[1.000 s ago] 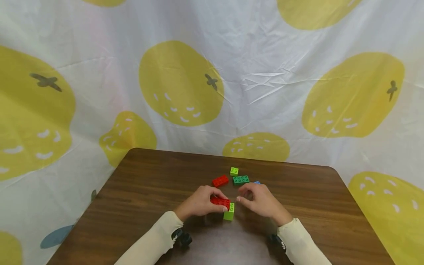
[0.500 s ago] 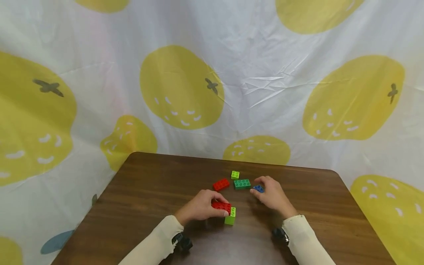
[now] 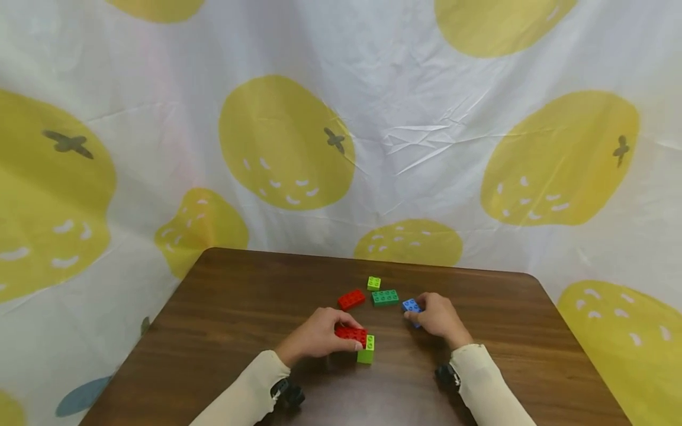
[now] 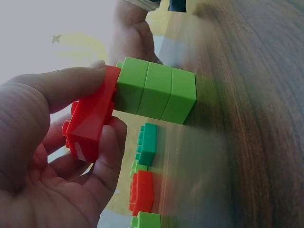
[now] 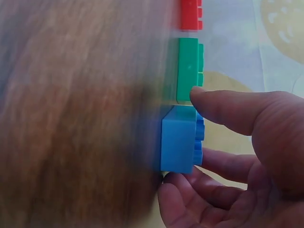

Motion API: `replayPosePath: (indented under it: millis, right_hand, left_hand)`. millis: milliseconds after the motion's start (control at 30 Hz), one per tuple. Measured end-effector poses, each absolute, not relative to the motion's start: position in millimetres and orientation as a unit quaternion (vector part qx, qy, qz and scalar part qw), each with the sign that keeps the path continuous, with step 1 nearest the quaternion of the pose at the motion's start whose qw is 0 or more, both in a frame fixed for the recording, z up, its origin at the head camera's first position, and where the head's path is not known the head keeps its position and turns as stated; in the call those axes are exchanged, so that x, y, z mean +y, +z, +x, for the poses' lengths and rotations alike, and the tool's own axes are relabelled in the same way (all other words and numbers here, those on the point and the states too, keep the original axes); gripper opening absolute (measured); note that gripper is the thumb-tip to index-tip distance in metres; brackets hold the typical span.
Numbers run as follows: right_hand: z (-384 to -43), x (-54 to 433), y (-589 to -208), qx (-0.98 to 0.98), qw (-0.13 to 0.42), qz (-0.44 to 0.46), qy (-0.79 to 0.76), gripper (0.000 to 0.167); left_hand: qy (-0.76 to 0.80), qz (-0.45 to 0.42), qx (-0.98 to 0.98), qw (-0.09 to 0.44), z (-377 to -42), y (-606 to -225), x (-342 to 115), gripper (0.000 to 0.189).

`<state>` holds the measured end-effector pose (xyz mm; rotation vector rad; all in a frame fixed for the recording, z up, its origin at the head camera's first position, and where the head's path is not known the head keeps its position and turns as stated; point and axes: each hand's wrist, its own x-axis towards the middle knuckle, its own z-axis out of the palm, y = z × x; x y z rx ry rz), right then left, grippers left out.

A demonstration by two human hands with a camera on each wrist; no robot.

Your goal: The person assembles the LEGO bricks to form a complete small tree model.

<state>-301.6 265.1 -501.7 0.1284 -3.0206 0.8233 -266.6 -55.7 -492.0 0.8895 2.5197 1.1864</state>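
Observation:
My left hand (image 3: 317, 334) grips a red toy building brick (image 3: 350, 335) between thumb and fingers. That brick sits across the top of a light green stack (image 3: 366, 354), overhanging it to the left. In the left wrist view the light green stack (image 4: 156, 90) shows as three layers. My right hand (image 3: 439, 316) reaches over a blue brick (image 3: 410, 305) on the table. In the right wrist view its thumb stands a little off one end of the blue brick (image 5: 178, 140), while the fingers lie right at the other end.
Behind the hands lie a loose red brick (image 3: 351, 299), a green brick (image 3: 385, 297) and a small light green brick (image 3: 374, 283). Another light green brick (image 4: 148, 221) shows in the left wrist view. The brown wooden table (image 3: 256, 278) ends before a lemon-print cloth (image 3: 405, 165).
My right hand has moved right from beside the stack to the blue brick, which now sits turned and slightly nearer. My left hand keeps its grip on the red brick.

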Motion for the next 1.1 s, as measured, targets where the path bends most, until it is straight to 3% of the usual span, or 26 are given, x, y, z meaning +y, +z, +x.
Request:
replayPosePath:
  millis: [333,600,1100]
  right_hand:
    - [-301,258,-502,-0.964,0.034,0.065,0.255,0.032]
    - [-288,252,-494,-0.955,0.037,0.083,0.283,0.029]
    - [-236,217,-479,-0.909,0.073,0.258,0.320,0.033]
  left_hand:
    - [0.404,0.294,0.860,0.105,-264,-495,-56,0.033]
    - [0.400,0.299,0.860,0.105,-265,-494,-54,0.034]
    - [0.396,0.311,0.858,0.101,-265,-493,-52,0.035]
